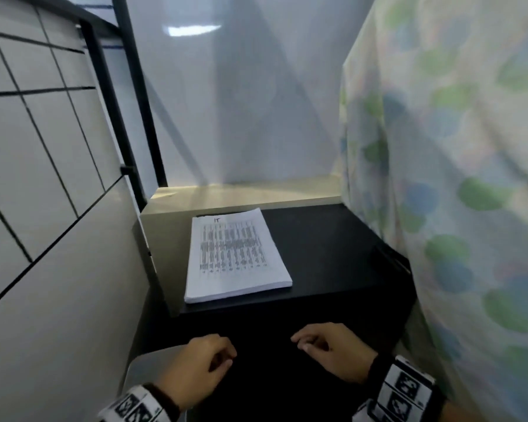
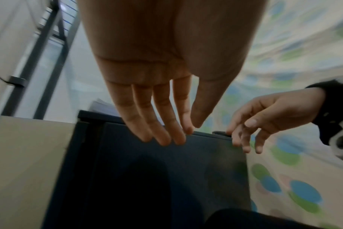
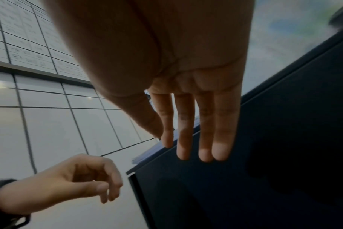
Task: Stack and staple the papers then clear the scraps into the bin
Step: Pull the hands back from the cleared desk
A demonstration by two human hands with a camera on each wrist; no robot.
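A thick stack of printed papers (image 1: 235, 257) lies squared on the left part of a black cabinet top (image 1: 333, 257); its edge shows as a pale sliver in the left wrist view (image 2: 102, 105) and the right wrist view (image 3: 147, 153). My left hand (image 1: 223, 359) hangs in front of the cabinet's dark front, fingers relaxed and holding nothing (image 2: 166, 134). My right hand (image 1: 307, 342) hangs beside it, also with loose fingers and nothing in it (image 3: 196, 147). Both hands are below and nearer than the stack, apart from it. No stapler, scraps or bin are in view.
A floral cloth (image 1: 454, 178) hangs close along the cabinet's right side. A white panel with dark grid lines (image 1: 43, 147) and a black metal frame (image 1: 125, 117) close in the left. A pale ledge (image 1: 226, 196) runs behind the cabinet.
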